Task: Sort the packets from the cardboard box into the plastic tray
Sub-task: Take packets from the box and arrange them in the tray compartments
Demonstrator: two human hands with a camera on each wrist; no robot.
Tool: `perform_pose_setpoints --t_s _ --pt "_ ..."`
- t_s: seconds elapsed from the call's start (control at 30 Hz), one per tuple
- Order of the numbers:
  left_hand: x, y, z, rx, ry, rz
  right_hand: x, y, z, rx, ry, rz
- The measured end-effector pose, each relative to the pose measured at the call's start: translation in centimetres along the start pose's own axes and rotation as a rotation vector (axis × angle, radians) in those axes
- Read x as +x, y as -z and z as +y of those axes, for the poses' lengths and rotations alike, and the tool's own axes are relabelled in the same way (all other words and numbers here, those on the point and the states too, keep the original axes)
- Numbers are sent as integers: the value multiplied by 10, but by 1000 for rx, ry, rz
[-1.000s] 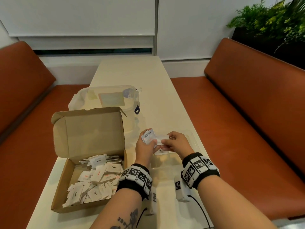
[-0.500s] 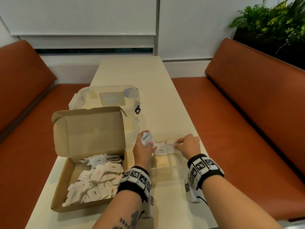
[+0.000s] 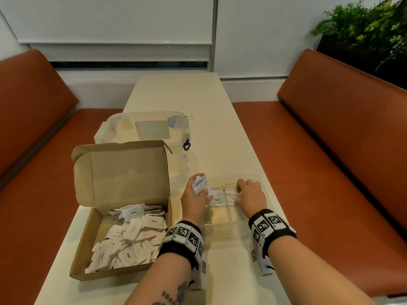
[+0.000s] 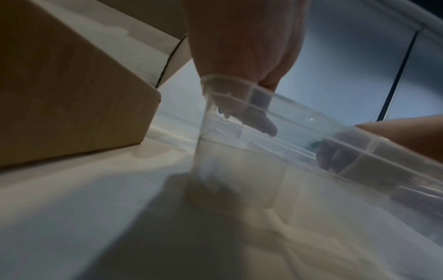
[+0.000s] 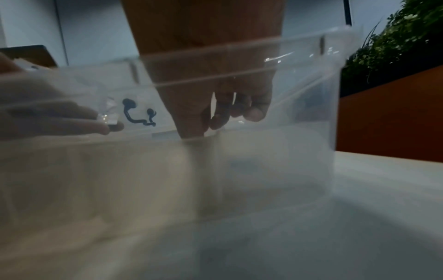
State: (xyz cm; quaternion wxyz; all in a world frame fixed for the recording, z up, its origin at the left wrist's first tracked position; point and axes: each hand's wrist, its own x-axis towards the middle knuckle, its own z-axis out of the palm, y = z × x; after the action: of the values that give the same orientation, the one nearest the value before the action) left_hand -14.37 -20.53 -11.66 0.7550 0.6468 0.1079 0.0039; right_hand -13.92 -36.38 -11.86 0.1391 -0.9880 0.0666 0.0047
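An open cardboard box (image 3: 88,243) at the left holds several white packets (image 3: 132,236). Right of it stands the clear plastic tray (image 3: 222,227) with dividers; a packet marked Pepper (image 3: 217,200) lies in one compartment. My left hand (image 3: 201,190) grips a small bunch of packets (image 3: 199,184) over the tray's left edge. My right hand (image 3: 239,194) reaches down into the neighbouring compartment over a white packet (image 3: 230,195). In the right wrist view its fingers (image 5: 254,113) hang loosely curled and pinch nothing, seen through the tray wall (image 5: 311,56). The box side (image 4: 72,94) fills the left wrist view.
A lidded clear container (image 3: 152,128) stands just behind the box. The long pale table (image 3: 176,95) runs away between two orange benches (image 3: 330,150). A plant (image 3: 363,29) sits at the far right corner.
My right hand has left the bunch in my left hand and gone down and right into the tray, where a packet now lies. The left hand still holds its bunch, slightly lower.
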Motion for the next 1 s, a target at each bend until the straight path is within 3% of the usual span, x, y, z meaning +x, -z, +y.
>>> perform_pose_setpoints --t_s 0.53,0.7,0.83,1.0 --pt "1 0 1 10 24 -19 -1 -3 -2 9 12 8" --pt "0 3 5 -45 96 -87 0 6 -18 309 21 144" --pt "-3 4 10 -104 176 -164 -4 17 -40 679 90 91" --pt "-6 4 19 -54 214 -245 -8 26 -53 678 210 -8"
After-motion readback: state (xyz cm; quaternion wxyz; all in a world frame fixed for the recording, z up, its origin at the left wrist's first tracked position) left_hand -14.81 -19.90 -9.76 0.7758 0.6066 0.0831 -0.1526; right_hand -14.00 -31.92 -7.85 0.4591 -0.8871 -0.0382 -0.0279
